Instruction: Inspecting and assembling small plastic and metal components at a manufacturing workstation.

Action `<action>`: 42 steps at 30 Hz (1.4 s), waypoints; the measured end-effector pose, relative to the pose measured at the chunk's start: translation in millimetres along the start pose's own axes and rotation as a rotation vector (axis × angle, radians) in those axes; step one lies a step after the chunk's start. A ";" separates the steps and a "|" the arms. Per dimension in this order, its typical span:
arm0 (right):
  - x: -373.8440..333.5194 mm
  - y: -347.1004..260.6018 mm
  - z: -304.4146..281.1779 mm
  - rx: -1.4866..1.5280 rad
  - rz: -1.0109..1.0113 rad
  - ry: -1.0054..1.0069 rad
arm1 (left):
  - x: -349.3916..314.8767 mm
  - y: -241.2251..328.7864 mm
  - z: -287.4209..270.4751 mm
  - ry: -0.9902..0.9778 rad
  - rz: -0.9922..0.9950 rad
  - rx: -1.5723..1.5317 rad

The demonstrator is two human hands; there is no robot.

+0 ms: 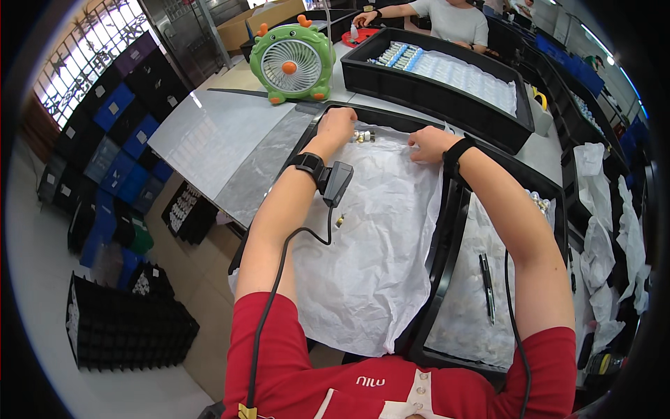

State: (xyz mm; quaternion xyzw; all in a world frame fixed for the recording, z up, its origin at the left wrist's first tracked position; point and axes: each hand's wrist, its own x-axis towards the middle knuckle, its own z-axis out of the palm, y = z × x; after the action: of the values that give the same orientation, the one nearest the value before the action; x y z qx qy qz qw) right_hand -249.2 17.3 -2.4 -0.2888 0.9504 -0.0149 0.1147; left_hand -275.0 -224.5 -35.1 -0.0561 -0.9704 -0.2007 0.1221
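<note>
A crumpled white paper sheet (pixel 370 258) covers the black tray in front of me and hangs over its near side. At the tray's far left corner is my left hand (pixel 336 127), its fingers closed; what they hold, if anything, is hidden. Just right of those fingers, several small white and brass-coloured metal fittings (pixel 363 137) lie in a short row. My right hand (pixel 430 144) pinches the sheet near the far right corner. One loose brass-coloured fitting (pixel 340 221) rests on the paper, below the cabled box (pixel 336 184) strapped at my left wrist.
A paper-lined black tray (pixel 457 300) with a pen (pixel 486 288) stands on the right. Beyond are a green fan (pixel 292 63) and a large black crate (pixel 440 87) with packed rows. A co-worker (pixel 457 24) works behind it. Stacked bins (pixel 115 167) stand left.
</note>
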 end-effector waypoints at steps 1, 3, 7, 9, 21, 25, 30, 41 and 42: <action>0.3 0.1 -1.4 -0.010 0.001 0.018 | 0.5 0.8 0.3 -0.076 0.073 -0.001; -0.3 -1.5 -0.8 0.003 0.008 0.009 | 1.1 3.0 1.5 -0.160 0.028 0.021; -3.6 -4.3 0.7 0.037 0.029 0.038 | 6.6 3.8 7.4 -0.305 0.067 0.165; -2.1 -2.7 1.0 0.027 0.018 0.041 | 9.8 3.6 8.5 -0.325 0.137 0.166; -6.7 -2.7 0.6 0.066 0.040 0.053 | 13.0 -23.0 -24.4 -0.191 0.455 0.360; -5.7 1.9 4.7 0.041 0.022 0.040 | 4.6 -11.6 -14.1 0.034 0.240 0.307; -8.2 1.7 4.7 0.054 0.039 0.033 | -1.0 7.7 -14.7 -0.149 -0.036 0.333; -6.9 8.3 8.9 0.040 -0.022 0.094 | 2.2 10.9 0.4 -0.070 -0.282 0.292; -6.7 10.3 11.7 0.048 -0.017 0.122 | 0.9 11.7 -1.0 -0.075 -0.275 0.297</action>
State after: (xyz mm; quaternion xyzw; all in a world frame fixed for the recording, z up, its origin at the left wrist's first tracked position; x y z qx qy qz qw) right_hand -246.8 30.0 -13.4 -0.2928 0.9524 -0.0561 0.0633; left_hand -273.8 -214.1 -29.6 0.0880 -0.9917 -0.0678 0.0641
